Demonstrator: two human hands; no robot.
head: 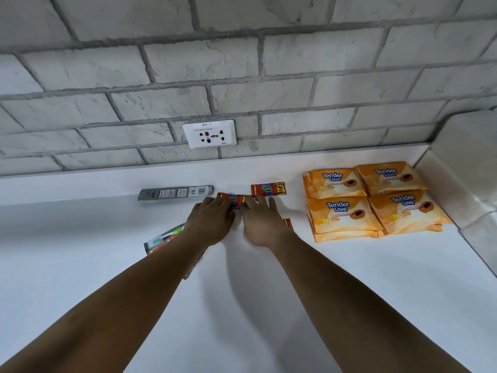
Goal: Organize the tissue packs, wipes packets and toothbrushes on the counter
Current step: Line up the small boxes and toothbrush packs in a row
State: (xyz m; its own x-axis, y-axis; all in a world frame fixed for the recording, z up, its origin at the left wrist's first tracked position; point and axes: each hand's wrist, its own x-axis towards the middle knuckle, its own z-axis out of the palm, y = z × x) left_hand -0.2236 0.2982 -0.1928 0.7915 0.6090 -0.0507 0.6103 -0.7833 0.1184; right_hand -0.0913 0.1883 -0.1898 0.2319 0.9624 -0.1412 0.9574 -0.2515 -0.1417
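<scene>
Both my hands rest on a red tissue pack [234, 199] lying flat on the white counter [80, 251]; my left hand [211, 222] covers its left end and my right hand [259, 220] its right end. A second red tissue pack [268, 189] lies just behind, apart from the hands. The corner of a third red pack [288, 223] peeks out from under my right wrist. Orange wipes packets [373, 200] sit stacked in a two-by-two block at the right. A grey toothbrush package [176, 192] lies by the back edge. Colourful toothbrush packs [164, 239] lie partly hidden under my left forearm.
A grey brick wall with a white power socket [209, 133] rises behind the counter. A raised white ledge [468, 168] borders the counter on the right, close to the wipes.
</scene>
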